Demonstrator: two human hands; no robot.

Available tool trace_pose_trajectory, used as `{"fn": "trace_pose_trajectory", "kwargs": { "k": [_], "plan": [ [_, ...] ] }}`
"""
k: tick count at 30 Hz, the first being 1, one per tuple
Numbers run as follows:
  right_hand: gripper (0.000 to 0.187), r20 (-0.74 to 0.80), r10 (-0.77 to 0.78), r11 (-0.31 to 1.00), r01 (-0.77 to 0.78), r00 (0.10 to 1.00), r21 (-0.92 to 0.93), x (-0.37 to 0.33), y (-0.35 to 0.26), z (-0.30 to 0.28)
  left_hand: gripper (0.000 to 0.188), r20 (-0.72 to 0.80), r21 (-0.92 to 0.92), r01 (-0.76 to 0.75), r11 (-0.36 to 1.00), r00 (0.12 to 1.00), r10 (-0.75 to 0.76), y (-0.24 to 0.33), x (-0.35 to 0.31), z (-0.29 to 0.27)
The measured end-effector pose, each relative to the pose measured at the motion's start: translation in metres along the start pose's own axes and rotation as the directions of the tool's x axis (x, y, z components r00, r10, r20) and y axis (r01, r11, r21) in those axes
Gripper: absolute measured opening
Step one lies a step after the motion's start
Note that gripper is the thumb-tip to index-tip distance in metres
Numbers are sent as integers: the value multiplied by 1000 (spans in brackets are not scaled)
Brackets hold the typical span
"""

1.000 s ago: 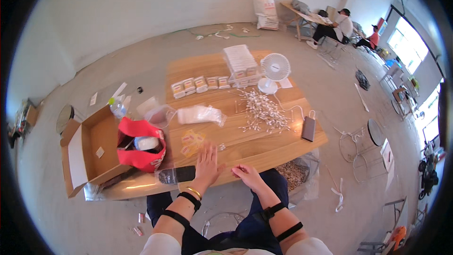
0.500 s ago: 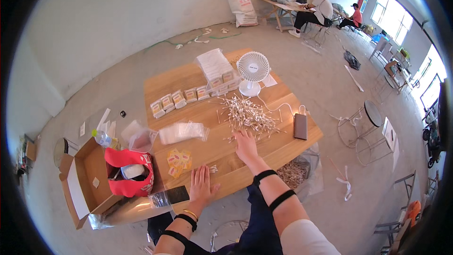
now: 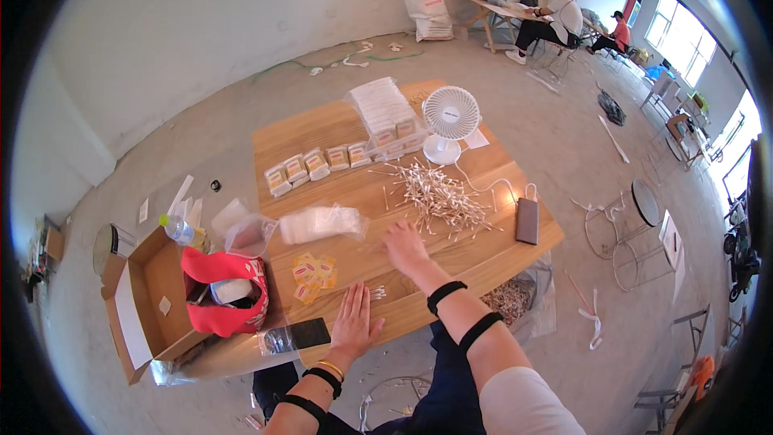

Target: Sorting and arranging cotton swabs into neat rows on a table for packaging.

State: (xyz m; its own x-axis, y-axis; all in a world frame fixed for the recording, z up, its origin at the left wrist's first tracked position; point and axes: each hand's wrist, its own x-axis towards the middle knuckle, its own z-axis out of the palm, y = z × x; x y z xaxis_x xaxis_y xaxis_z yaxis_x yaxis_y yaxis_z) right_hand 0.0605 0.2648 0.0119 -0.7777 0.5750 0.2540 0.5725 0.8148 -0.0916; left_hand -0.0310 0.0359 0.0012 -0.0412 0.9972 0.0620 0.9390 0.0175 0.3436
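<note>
My left hand (image 3: 354, 324) lies flat on the wooden table (image 3: 475, 270) near its front edge, fingers stretched out. Beside its fingertips sits a small bunch of cotton swabs (image 3: 378, 293). Over the table hovers my right hand (image 3: 406, 248), just left of and nearer than a loose heap of cotton swabs (image 3: 444, 197); its fingers are smeared, and whether anything is in them cannot be made out. Several yellow printed cards (image 3: 314, 276) lie left of my left hand. Behind them is a stack of clear plastic bags (image 3: 322, 224).
A white fan (image 3: 451, 115) stands behind the heap, wired to a grey power bank (image 3: 527, 221). Small filled packs (image 3: 316, 164) line the back, beside a clear bag of packs (image 3: 382, 110). At left are a cardboard box (image 3: 157, 306) and red bag (image 3: 213, 318). Two people sit farther off.
My right hand has moved left, away from the heap's near edge. My left hand stays flat beside the small bunch. The whole view has shifted slightly.
</note>
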Motion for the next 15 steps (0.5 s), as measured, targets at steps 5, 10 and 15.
{"fn": "trace_pose_trajectory", "kwargs": {
  "k": [5,10,15],
  "plan": [
    [14,11,-47,942,40,999,333,-23,-42,-2,83,-52,73,28,997,998,-25,4,-1,3],
    [30,11,-35,914,28,999,405,-44,-36,-15,86,-103,72,115,991,989,-108,1,-1,3],
    [43,6,-33,899,27,999,438,-53,-18,-20,86,-65,107,79,991,995,-72,-13,30,-9]
  ]
}}
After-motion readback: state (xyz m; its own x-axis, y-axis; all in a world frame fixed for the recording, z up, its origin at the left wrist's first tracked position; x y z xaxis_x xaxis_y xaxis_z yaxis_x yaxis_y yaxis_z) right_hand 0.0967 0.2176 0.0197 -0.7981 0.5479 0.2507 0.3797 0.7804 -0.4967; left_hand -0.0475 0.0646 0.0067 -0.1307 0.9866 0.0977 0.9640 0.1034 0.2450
